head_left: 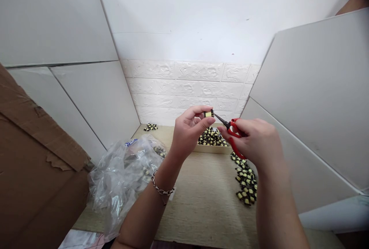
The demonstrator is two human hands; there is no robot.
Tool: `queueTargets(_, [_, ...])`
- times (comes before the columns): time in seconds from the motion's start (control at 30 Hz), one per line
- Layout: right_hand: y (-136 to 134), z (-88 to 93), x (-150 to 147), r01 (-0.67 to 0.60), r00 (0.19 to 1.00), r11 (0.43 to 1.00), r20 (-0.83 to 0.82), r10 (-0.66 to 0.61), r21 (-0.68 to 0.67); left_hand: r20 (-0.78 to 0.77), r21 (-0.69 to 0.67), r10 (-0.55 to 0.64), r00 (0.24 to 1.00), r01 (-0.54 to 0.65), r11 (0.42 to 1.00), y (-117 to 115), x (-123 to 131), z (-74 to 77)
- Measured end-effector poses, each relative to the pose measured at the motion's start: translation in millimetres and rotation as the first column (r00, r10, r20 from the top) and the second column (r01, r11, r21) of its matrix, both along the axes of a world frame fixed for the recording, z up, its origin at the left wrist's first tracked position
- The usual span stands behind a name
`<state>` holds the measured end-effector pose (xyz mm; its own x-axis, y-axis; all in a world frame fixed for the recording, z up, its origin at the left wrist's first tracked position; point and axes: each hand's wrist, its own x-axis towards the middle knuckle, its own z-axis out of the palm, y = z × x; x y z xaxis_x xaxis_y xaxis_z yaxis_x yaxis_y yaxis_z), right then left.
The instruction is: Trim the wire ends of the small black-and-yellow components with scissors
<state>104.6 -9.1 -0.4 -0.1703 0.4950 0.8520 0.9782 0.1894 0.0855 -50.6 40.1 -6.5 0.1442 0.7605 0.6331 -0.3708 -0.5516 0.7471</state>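
Observation:
Between the thumb and fingers of my left hand is a small black-and-yellow component with thin pins at its sides. My right hand is wrapped round red-handled scissors, whose dark narrow tips point left and meet the component's right edge. Behind and below the hands, a shallow cream box holds many similar components. More of these parts form a loose pile on the table, to the left of my right forearm.
A clear plastic bag with similar parts lies on the wooden table at the left. A few parts sit near the back wall. A cardboard box stands far left; white panels flank both sides.

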Motion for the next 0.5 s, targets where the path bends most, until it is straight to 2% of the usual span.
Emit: queueTargets(0.5, [-0.9,2.0,-0.6,0.006,0.999,0.997,-0.041,-0.009,-0.079,-0.004,-0.005,-0.015,1.0,0.015,1.0,0.6,1.2,-1.0])
